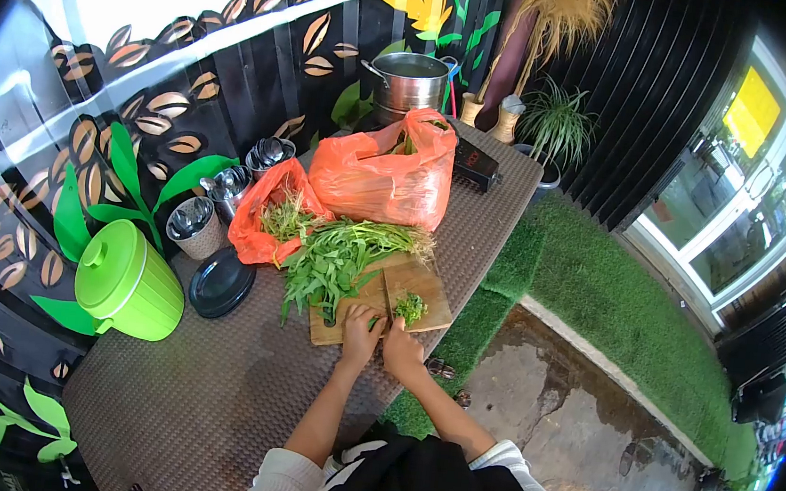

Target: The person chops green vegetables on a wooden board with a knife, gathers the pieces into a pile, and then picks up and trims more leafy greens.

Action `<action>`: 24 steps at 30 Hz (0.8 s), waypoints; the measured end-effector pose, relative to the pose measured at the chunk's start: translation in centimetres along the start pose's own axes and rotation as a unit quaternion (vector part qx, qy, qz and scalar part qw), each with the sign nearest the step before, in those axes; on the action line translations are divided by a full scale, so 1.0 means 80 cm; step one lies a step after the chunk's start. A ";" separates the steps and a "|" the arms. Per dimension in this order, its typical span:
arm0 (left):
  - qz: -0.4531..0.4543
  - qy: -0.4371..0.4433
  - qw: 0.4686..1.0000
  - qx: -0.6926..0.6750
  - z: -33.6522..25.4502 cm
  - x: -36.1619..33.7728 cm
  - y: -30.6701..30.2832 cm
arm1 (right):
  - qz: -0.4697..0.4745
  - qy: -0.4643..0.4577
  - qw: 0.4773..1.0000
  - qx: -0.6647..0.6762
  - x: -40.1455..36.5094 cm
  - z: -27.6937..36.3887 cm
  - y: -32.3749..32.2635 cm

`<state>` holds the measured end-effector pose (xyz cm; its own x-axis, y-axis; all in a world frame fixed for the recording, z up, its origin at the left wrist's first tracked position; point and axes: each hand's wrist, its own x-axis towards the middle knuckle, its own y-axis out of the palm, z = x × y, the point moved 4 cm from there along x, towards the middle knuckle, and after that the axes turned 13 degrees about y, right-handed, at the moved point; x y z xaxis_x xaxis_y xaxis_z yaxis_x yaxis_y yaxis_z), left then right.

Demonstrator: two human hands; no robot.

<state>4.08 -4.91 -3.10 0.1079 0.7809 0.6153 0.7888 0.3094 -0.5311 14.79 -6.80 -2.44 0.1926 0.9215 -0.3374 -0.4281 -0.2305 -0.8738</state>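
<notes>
Viewed remotely: leafy greens (330, 260) lie at frame centre, partly on the wooden cutting board (328, 335). From my feed, the left hand (361, 335) is bunched narrow on green sprigs (375, 321); the right hand (404, 351) is closed round the handle of 1 knife (387, 292), beside chopped greens (412, 308). I judge the greens light, limp, easily bruised, possibly slippery; best grip: gathered stems, fingertips tucked. Knife: stiff, hold by handle only.

And now, slender leafy greens (330, 263) are sprawled over the wooden board (433, 299); the knife (387, 290) is held blade-outward, chopped greens (410, 309) heaped right beside it.
</notes>
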 end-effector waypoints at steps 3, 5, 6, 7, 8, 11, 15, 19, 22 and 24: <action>0.006 0.015 1.000 0.003 -0.002 -0.004 -0.002 | 0.027 -0.034 0.999 0.016 0.017 0.000 -0.013; 0.007 0.023 1.000 0.005 -0.006 -0.003 -0.002 | 0.030 -0.034 0.999 0.011 0.007 -0.002 -0.019; 0.005 0.025 1.000 0.001 -0.005 -0.003 -0.002 | 0.034 -0.034 0.999 0.005 0.003 0.000 -0.021; 0.003 0.025 1.000 -0.002 -0.004 -0.004 -0.002 | 0.034 -0.036 0.999 0.005 0.000 0.001 -0.014; 0.002 0.025 1.000 -0.002 -0.002 -0.005 -0.001 | 0.026 -0.023 0.999 -0.009 -0.006 0.001 -0.004; -0.002 0.031 1.000 0.006 -0.004 -0.005 -0.002 | 0.024 -0.005 1.000 -0.002 -0.001 0.003 -0.005; -0.018 0.004 1.000 -0.016 -0.002 -0.005 -0.001 | 0.027 -0.029 0.999 0.000 0.007 -0.001 -0.012; -0.024 -0.027 0.999 0.019 0.001 -0.007 -0.001 | -0.012 -0.009 1.000 -0.002 -0.009 0.000 0.007; -0.032 -0.050 0.998 0.016 0.006 -0.008 -0.002 | -0.022 0.005 1.000 0.010 0.000 -0.002 0.007; -0.022 -0.036 0.999 0.019 0.005 -0.009 -0.002 | -0.027 0.000 1.000 0.006 0.002 -0.005 0.004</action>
<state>3.60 -5.33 -3.71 0.0285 0.8032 0.5950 0.7683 0.3632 -0.5271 15.04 -6.84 -2.89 0.2154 0.9324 -0.2902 -0.4274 -0.1772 -0.8865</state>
